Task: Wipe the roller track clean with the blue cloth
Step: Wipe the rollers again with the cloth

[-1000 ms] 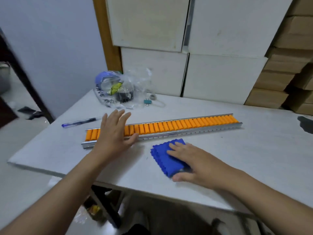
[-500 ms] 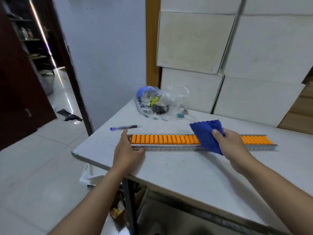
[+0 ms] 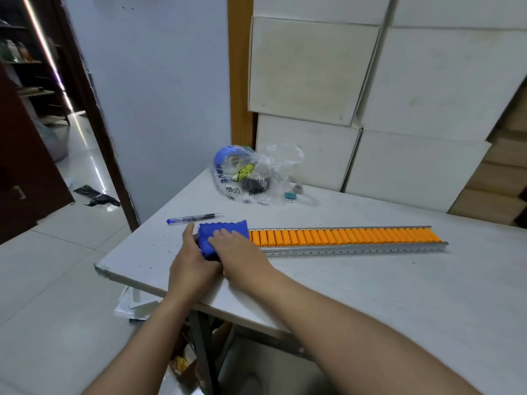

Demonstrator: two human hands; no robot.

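Roller track (image 3: 342,238): lying lengthwise on the white table (image 3: 399,295), orange rollers in a metal channel; left end covered by cloth and hands.
Blue cloth (image 3: 221,233): bunched over the track's left end, pressed onto the rollers.
Right hand (image 3: 242,252): palm down on the cloth, fingers spread and bent over it, pushing it against the track.
Left hand (image 3: 194,266): at the track's left end, thumb up beside the cloth, fingers curled around the end under the cloth; exact grip partly hidden.
Pen (image 3: 194,217): on the table just behind the cloth, apart from the track.
Plastic bag (image 3: 251,175): near the table's far edge, with a small binder clip (image 3: 291,195) beside it.
Boxes (image 3: 370,95): stacked behind the table.
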